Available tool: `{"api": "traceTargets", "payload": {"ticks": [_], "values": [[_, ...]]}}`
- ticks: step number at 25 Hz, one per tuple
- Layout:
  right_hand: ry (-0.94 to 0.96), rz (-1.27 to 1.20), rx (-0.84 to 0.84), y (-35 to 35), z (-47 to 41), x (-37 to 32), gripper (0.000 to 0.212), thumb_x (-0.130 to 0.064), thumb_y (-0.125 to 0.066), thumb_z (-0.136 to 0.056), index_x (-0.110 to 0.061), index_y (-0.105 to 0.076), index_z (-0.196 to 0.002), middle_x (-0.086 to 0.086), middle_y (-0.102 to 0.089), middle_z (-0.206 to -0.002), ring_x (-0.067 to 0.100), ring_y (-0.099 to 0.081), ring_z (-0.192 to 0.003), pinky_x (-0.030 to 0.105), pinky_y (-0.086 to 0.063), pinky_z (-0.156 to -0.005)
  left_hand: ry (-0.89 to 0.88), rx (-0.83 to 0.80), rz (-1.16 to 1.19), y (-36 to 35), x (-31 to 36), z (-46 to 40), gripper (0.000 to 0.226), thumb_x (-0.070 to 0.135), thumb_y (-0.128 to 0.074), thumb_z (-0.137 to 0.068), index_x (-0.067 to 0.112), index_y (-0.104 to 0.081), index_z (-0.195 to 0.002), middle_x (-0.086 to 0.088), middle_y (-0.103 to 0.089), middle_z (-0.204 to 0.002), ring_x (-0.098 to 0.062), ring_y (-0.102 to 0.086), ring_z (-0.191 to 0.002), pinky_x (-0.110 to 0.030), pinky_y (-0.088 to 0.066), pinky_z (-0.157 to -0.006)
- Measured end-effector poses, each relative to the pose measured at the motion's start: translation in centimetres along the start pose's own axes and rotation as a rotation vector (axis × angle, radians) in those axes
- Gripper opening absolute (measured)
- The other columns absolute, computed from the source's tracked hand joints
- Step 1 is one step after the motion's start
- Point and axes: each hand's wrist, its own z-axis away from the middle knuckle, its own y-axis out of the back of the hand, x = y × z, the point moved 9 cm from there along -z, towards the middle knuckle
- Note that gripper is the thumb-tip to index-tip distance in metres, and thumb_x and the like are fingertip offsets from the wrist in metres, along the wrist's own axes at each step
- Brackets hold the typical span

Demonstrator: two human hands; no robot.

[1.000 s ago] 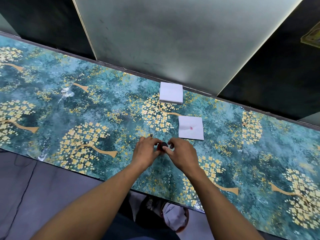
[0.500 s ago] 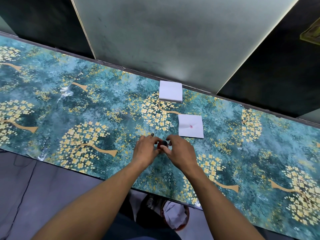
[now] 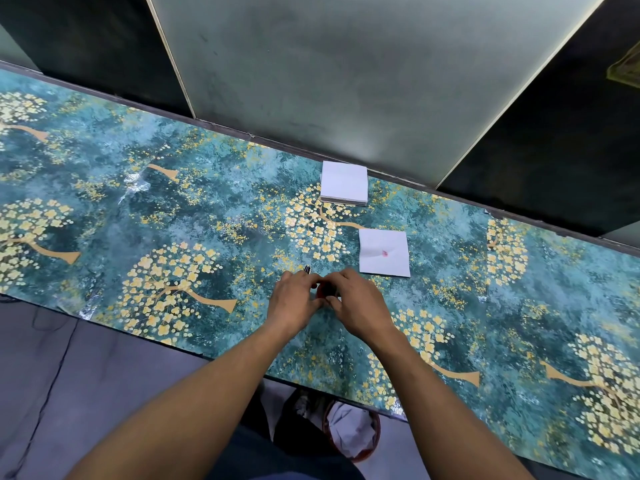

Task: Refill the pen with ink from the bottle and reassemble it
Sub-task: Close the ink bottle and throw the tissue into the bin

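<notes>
A small dark ink bottle (image 3: 324,290) with a reddish tint stands on the patterned table, mostly hidden between my two hands. My left hand (image 3: 294,299) curls round its left side. My right hand (image 3: 356,301) grips it from the right, fingers over its top. A black pen tip (image 3: 307,269) pokes out just beyond my left hand's fingers; whether that hand holds the pen I cannot tell. The rest of the pen is hidden.
A white paper square (image 3: 384,252) with a small red ink spot lies just beyond my right hand. A stack of white paper (image 3: 343,183) sits farther back by the wall. A bin with crumpled paper (image 3: 351,431) stands on the floor under the table's near edge (image 3: 173,342).
Both hands stay closed around the bottle. My right hand's fingers have shifted a little over its top, covering more of the dark cap than before.
</notes>
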Motion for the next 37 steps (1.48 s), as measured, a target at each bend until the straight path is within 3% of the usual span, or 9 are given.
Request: {"api": "traceTargets", "payload": {"ticks": [2,5,10,16,24,29,34,37], "values": [[-0.020,0.027,0.025,0.2,-0.2,0.1,0.025,-0.034,-0.063,-0.094,-0.025,-0.060,-0.117,0.000,-0.060,-0.110,0.029,-0.064,-0.096,0.038,-0.048,-0.072,0.004,-0.002,0.010,-0.1,0.0,0.0,0.038,0.038,-0.070,-0.085,0.033,-0.063,-0.122,0.006,-0.064,-0.110,-0.020,-0.049,-0.107,-0.038,-0.046,-0.087],[-0.099,0.101,0.057,0.7,-0.6,0.4,0.028,-0.044,-0.063,-0.093,-0.021,-0.059,-0.108,0.003,-0.063,-0.106,0.030,-0.064,-0.094,0.038,-0.047,-0.069,0.000,0.013,0.025,0.2,0.2,0.0,0.035,0.032,-0.069,-0.085,0.033,-0.065,-0.120,0.007,-0.067,-0.111,-0.020,-0.049,-0.106,-0.038,-0.047,-0.086],[0.052,0.035,0.003,-0.2,-0.3,-0.4,0.030,-0.030,-0.064,-0.093,-0.023,-0.056,-0.121,0.002,-0.056,-0.115,0.032,-0.062,-0.096,0.041,-0.050,-0.073,0.008,0.005,0.050,0.0,0.0,-0.1,0.032,0.030,-0.070,-0.085,0.030,-0.066,-0.117,0.008,-0.068,-0.110,-0.020,-0.049,-0.103,-0.040,-0.049,-0.083],[-0.017,0.105,0.060,0.3,-0.8,-0.5,0.023,-0.029,-0.067,-0.092,-0.016,-0.059,-0.108,0.006,-0.057,-0.106,0.034,-0.062,-0.091,0.040,-0.045,-0.068,0.016,0.022,0.080,0.0,0.0,0.0,0.030,0.034,-0.071,-0.084,0.032,-0.068,-0.113,0.010,-0.070,-0.107,-0.019,-0.051,-0.102,-0.039,-0.050,-0.081],[-0.041,0.059,0.076,0.2,-0.5,-0.4,0.025,-0.036,-0.064,-0.094,-0.018,-0.059,-0.110,0.004,-0.058,-0.107,0.029,-0.062,-0.090,0.037,-0.046,-0.067,0.036,0.019,0.091,-0.2,-0.2,0.1,0.030,0.033,-0.070,-0.084,0.035,-0.068,-0.114,0.009,-0.069,-0.106,-0.017,-0.049,-0.102,-0.039,-0.051,-0.079],[-0.306,-0.266,0.203,1.4,-0.1,4.9,0.036,-0.056,-0.060,-0.092,-0.026,-0.066,-0.110,-0.007,-0.070,-0.103,0.016,-0.066,-0.091,0.034,-0.053,-0.075,0.057,0.019,0.090,-0.1,-0.2,0.1,0.039,0.037,-0.076,-0.079,0.037,-0.067,-0.116,0.006,-0.067,-0.107,-0.017,-0.051,-0.103,-0.039,-0.049,-0.084],[-0.634,-0.314,0.363,3.3,0.3,13.3,0.041,-0.043,-0.067,-0.091,-0.020,-0.060,-0.124,0.007,-0.064,-0.123,0.029,-0.062,-0.106,0.037,-0.046,-0.079,0.070,0.005,0.079,-0.2,-0.3,0.2,0.044,0.038,-0.076,-0.080,0.037,-0.063,-0.122,0.006,-0.064,-0.110,-0.016,-0.051,-0.105,-0.037,-0.047,-0.089],[-0.829,-0.330,0.345,3.0,0.7,17.4,0.056,-0.048,-0.070,-0.087,-0.018,-0.052,-0.131,0.013,-0.055,-0.134,0.037,-0.054,-0.120,0.046,-0.046,-0.091,0.065,0.014,0.065,-0.1,-0.1,0.1,0.044,0.039,-0.076,-0.079,0.036,-0.063,-0.121,0.006,-0.063,-0.107,-0.017,-0.051,-0.103,-0.036,-0.047,-0.086]]}}
